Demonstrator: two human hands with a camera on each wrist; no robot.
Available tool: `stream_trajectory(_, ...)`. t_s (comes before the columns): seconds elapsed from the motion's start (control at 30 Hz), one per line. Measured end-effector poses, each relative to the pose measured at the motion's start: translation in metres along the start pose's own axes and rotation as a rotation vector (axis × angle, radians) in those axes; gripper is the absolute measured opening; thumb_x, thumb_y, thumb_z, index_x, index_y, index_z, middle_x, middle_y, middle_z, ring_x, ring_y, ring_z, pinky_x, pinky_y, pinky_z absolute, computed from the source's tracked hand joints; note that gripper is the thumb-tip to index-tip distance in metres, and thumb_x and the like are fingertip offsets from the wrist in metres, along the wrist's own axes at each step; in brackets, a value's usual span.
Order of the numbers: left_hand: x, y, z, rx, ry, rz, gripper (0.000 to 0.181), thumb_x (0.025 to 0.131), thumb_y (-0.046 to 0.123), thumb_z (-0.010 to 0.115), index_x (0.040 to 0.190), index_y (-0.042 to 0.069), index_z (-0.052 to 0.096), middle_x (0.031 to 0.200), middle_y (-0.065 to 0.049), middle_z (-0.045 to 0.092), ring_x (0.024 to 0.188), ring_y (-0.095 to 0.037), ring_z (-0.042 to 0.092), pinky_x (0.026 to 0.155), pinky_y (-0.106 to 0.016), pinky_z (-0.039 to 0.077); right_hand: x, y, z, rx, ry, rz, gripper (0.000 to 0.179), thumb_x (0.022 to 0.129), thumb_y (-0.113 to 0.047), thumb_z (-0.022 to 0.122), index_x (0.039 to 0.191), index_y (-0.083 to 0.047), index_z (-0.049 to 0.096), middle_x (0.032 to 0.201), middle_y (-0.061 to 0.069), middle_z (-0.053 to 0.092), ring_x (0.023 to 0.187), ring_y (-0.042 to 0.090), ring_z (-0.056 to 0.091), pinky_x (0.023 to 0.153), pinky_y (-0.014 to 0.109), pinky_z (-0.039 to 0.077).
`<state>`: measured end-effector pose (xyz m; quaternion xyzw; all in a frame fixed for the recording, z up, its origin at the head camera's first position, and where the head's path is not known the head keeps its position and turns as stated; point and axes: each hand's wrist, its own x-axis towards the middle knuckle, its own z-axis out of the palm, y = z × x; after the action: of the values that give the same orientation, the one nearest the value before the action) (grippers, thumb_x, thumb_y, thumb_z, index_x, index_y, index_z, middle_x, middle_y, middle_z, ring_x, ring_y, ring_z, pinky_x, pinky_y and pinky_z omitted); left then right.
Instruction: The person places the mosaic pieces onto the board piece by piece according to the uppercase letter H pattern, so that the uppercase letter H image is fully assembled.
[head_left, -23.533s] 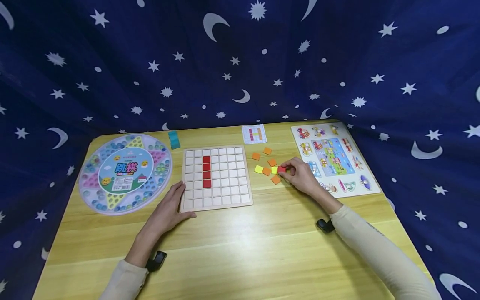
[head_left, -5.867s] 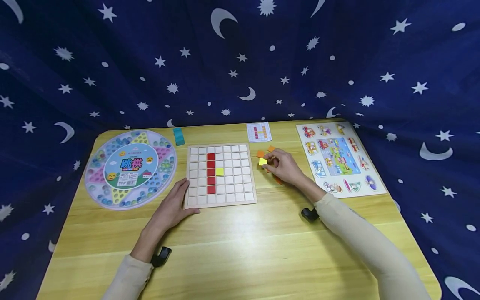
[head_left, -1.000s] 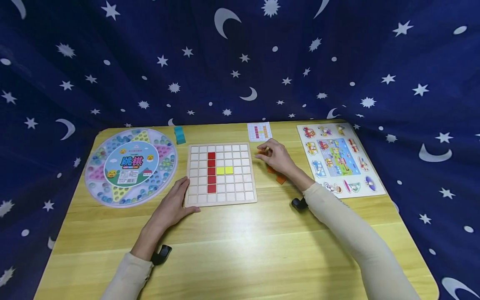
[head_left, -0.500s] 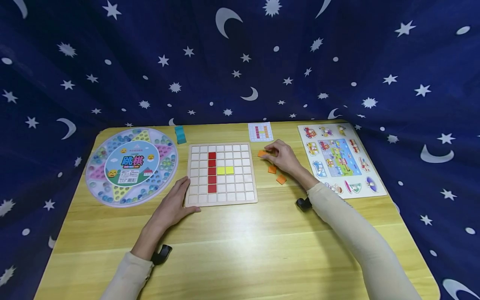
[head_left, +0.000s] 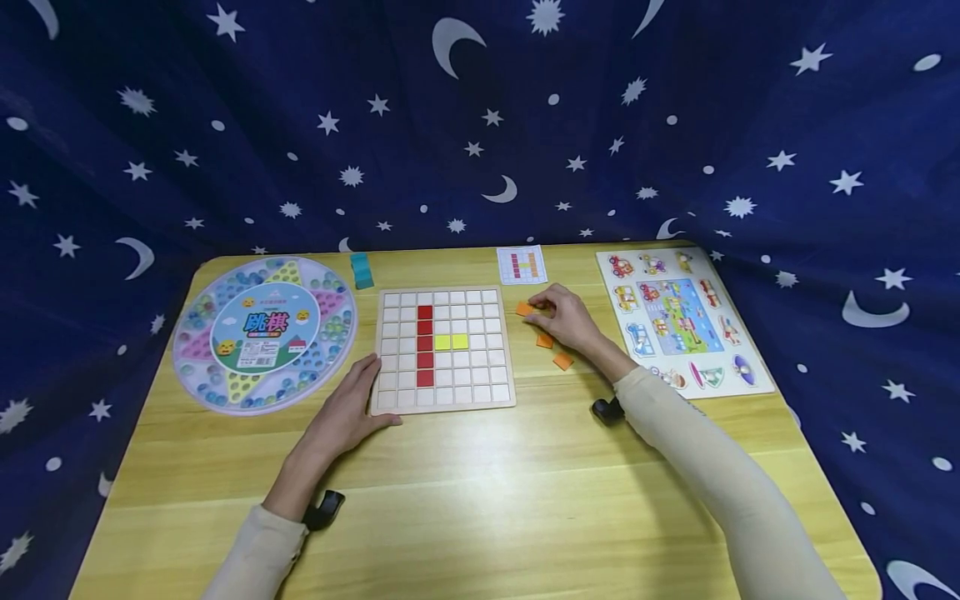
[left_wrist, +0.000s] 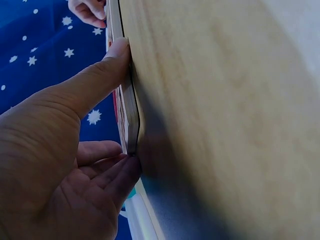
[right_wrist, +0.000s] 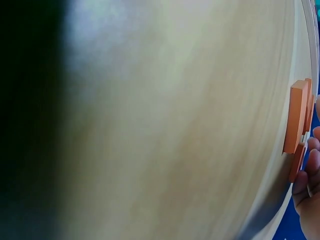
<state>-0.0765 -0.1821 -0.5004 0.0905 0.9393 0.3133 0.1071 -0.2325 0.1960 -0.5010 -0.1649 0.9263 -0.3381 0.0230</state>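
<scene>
Five red square tiles (head_left: 425, 342) form a straight column on a pale wooden grid board (head_left: 481, 378), to the right of the person's left hand (head_left: 347, 412); two yellow square tiles (head_left: 444, 342) extend from the middle red one, away from that hand. The left hand spans wide around the board's near corner, thumb along the near edge, fingertips against the side. The right hand (head_left: 572, 321) is narrow, thumb and index finger pinching an orange square tile (head_left: 522, 309) on the yellowish wood-grain table (head_left: 480, 500). Two further orange tiles (head_left: 544, 341) lie just nearside of the right hand. Beyond it is a small white printed pattern card (head_left: 522, 265); to its right, a rectangular picture puzzle board (head_left: 681, 321). Left of the left hand lies a round, marble-filled game disc (head_left: 264, 325).
</scene>
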Motion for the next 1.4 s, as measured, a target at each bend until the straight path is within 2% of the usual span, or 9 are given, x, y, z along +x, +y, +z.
stream_trajectory(0.63, -0.0009, 0.0001, 0.0007, -0.002, -0.001, -0.004, 0.103, 0.078, 0.038, 0.082, 0.154, 0.000, 0.023, 0.159, -0.020, 0.021, 0.143, -0.040, 0.030, 0.112, -0.054, 0.035, 0.0022, 0.0039, 0.0021, -0.034, -0.018, 0.012, 0.031, 0.088, -0.025, 0.075, 0.111, -0.005, 0.070, 0.102, 0.008, 0.061, 0.081, 0.020, 0.052, 0.072, 0.032, 0.043)
stream_trajectory(1.2, 0.0000, -0.0001, 0.0006, -0.007, -0.002, -0.008, 0.103, 0.078, 0.039, 0.082, 0.154, 0.000, 0.023, 0.159, -0.019, 0.022, 0.143, -0.040, 0.031, 0.112, -0.054, 0.035, 0.0042, 0.0036, 0.0035, -0.047, -0.007, -0.019, 0.028, 0.088, -0.024, 0.074, 0.108, -0.004, 0.070, 0.098, 0.008, 0.060, 0.075, 0.020, 0.049, 0.067, 0.031, 0.041)
stream_trajectory(1.4, -0.0005, -0.0009, 0.0007, -0.009, 0.001, -0.009, 0.103, 0.078, 0.039, 0.082, 0.154, 0.000, 0.023, 0.159, -0.019, 0.021, 0.143, -0.041, 0.031, 0.112, -0.055, 0.035, 0.0038, 0.0024, 0.0017, -0.041, -0.008, -0.002, 0.028, 0.089, -0.024, 0.074, 0.108, -0.005, 0.069, 0.102, 0.008, 0.063, 0.079, 0.021, 0.052, 0.071, 0.032, 0.043)
